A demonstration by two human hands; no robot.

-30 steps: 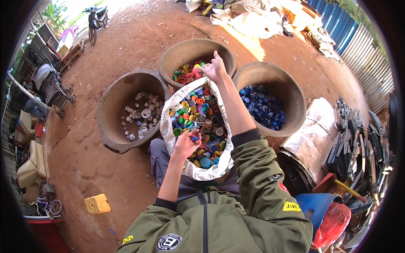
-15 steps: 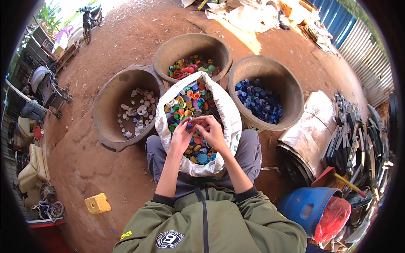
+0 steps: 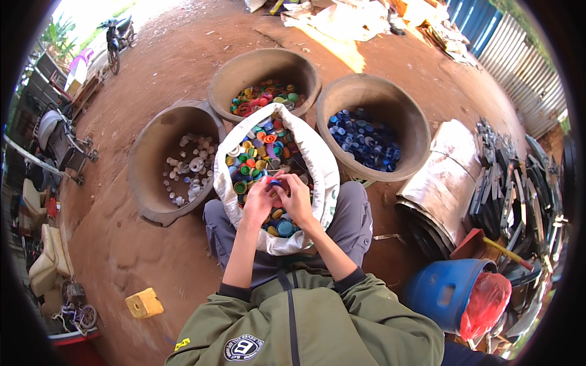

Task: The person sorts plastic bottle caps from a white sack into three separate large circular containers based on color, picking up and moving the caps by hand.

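Left hand: mine (image 3: 259, 200), fingertips pinching a blue cap (image 3: 274, 182) over the sack mouth.
Right hand: mine (image 3: 296, 200), fingers curled in against the same cap; can't tell whether they pinch or only touch.
Cap: mostly covered by fingers, a bit blurred; only a blue patch shows, shape not readable.
Sack: white, rim (image 3: 329, 174) rolled open between my knees; holds mixed-colour caps (image 3: 262, 149), some hidden under my hands. Lower body out of sight.
Left tub: brown-grey (image 3: 146, 165), scattered white caps (image 3: 196, 164), bare bottom between them.
Far tub: same kind (image 3: 235, 73), red, green, yellow and orange caps (image 3: 262, 100); near rim partly hidden behind the sack.
Right tub: same kind (image 3: 406, 116), blue caps (image 3: 366, 140), a denser pile.
Barrel: blue (image 3: 427, 293), on its side, red plastic bag (image 3: 486, 305) at its mouth; contents not visible.
Legs: mine, partly hidden by sack and jacket.
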